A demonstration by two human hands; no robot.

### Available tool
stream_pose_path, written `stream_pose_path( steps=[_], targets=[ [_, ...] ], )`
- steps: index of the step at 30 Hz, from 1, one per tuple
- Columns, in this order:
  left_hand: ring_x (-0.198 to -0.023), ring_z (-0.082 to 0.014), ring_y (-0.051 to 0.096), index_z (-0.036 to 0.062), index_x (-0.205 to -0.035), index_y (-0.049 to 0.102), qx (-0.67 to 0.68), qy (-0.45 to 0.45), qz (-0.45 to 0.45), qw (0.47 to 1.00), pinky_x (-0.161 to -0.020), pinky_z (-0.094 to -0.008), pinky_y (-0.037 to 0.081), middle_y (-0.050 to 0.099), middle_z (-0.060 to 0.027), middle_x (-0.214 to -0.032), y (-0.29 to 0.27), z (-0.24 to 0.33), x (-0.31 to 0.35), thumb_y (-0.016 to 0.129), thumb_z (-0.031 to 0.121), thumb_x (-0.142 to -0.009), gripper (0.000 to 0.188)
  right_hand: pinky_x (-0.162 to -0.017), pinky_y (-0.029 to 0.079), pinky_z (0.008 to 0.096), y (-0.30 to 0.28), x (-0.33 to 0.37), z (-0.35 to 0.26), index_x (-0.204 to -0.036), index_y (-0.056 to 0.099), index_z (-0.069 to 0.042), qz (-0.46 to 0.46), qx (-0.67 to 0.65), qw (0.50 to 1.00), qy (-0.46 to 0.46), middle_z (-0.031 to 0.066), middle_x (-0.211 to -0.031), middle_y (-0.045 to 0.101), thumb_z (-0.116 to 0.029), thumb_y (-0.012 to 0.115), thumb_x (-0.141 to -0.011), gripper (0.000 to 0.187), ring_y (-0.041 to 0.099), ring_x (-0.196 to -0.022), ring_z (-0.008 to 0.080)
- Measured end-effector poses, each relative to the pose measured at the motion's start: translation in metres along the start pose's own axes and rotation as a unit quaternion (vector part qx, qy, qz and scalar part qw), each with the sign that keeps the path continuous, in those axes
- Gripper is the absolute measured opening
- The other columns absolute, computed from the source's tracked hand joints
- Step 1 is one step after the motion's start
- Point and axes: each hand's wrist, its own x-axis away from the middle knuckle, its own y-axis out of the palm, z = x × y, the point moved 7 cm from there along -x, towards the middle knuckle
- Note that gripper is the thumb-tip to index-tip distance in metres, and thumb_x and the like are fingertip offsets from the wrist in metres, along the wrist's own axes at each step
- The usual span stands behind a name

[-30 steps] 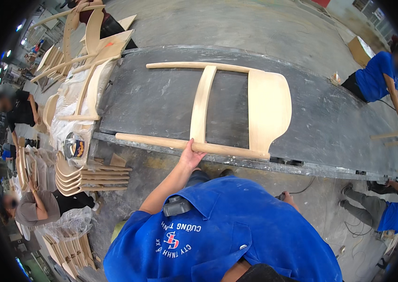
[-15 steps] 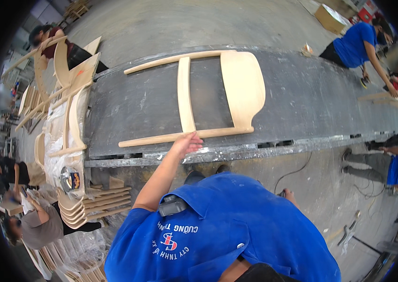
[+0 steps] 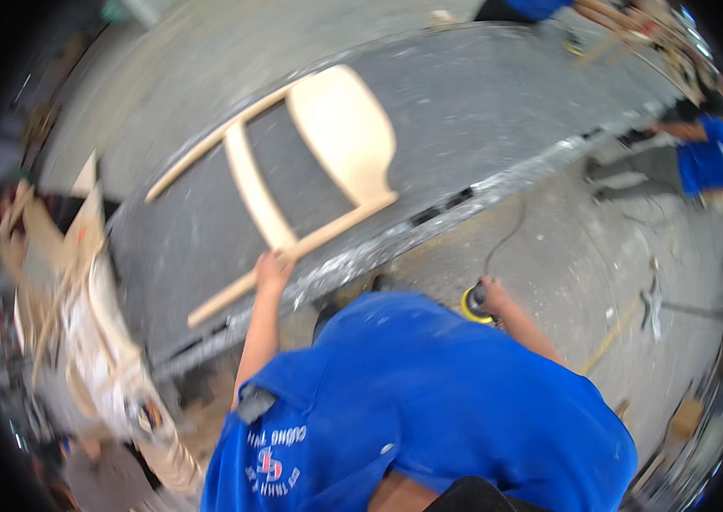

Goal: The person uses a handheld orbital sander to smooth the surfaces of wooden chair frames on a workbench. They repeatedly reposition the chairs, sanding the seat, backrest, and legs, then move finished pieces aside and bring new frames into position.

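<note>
A pale wooden chair frame (image 3: 257, 192) lies flat on the dark grey table, with two long legs, a curved crossbar and a broad curved back panel. At the joint of the crossbar and the near leg, my left hand (image 3: 273, 271) grips the wood, its fingers blurred. Off the table's near edge, beside my body, my right hand (image 3: 495, 296) is wrapped round a handheld power sander (image 3: 474, 305) with a yellow rim and a black body. Part of the sander is hidden behind my blue shirt.
The table's (image 3: 464, 102) near edge runs slantwise, scuffed white. A dark cord (image 3: 511, 232) trails over the floor near the sander. Wooden parts (image 3: 93, 294) are heaped on the left. Co-workers in blue (image 3: 707, 158) are at the right and far right.
The view has turned, so the table now slants. My right hand has come forward, bringing the sander into sight. My left hand has closed on the near leg.
</note>
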Motion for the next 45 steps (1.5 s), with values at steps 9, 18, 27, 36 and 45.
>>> stream_pose_path(
  steps=[9,18,27,36,45],
  targets=[
    [-0.104,-0.0363,0.058,0.0054,-0.106,0.061,-0.091,0.003,-0.022,0.996,-0.093,-0.046,0.046,0.059,-0.0169,-0.106,0.011,0.027,-0.024,0.083,0.037,-0.067,0.055,-0.089,0.052,0.0478,-0.017,0.047,0.082,-0.143,0.037,-0.022,-0.051,-0.02,0.99,0.13,0.0248,-0.138,0.04,-0.006,0.073,-0.07,0.083,0.056,-0.116,0.0443],
    [-0.104,-0.0382,0.055,0.0035,-0.106,0.06,-0.087,0.037,-0.066,0.993,-0.091,-0.0456,0.045,0.058,-0.0169,-0.104,-0.012,0.033,-0.016,0.085,0.029,-0.065,0.054,-0.092,0.051,0.047,-0.033,0.077,0.087,-0.144,0.038,-0.02,-0.054,-0.051,0.986,0.148,0.0228,-0.139,0.042,-0.002,0.068,-0.072,0.08,0.054,-0.119,0.0427],
    [-0.099,-0.0437,0.053,-0.0023,-0.112,0.058,0.088,0.165,0.058,0.981,-0.087,-0.0492,0.044,0.055,-0.0236,-0.103,-0.014,0.044,0.018,0.078,0.019,-0.071,0.05,-0.09,0.051,0.0477,-0.033,0.061,0.082,-0.145,0.037,-0.022,-0.052,-0.057,0.989,0.126,0.0226,-0.14,0.041,-0.002,0.067,-0.073,0.08,0.054,-0.119,0.0425],
    [-0.092,-0.0402,0.055,0.0001,-0.108,0.06,0.05,0.132,-0.091,0.986,-0.082,-0.047,0.045,0.057,-0.0205,-0.099,0.043,0.068,0.095,0.071,0.015,-0.079,0.035,-0.089,0.051,0.0478,-0.028,0.045,0.073,-0.139,0.042,-0.02,-0.023,-0.042,0.993,0.109,0.0229,-0.136,0.044,-0.005,0.06,-0.082,0.062,0.056,-0.116,0.0427],
    [-0.088,-0.0347,0.056,0.0016,-0.105,0.061,0.185,0.079,-0.174,0.964,-0.079,-0.0446,0.047,0.059,-0.0173,-0.096,0.04,0.087,0.082,0.068,0.015,-0.083,0.027,-0.09,0.052,0.0475,-0.005,0.06,0.061,-0.141,0.04,-0.021,0.002,-0.042,0.993,0.114,0.0239,-0.136,0.042,-0.004,0.069,-0.072,0.077,0.057,-0.115,0.044]
  ],
)
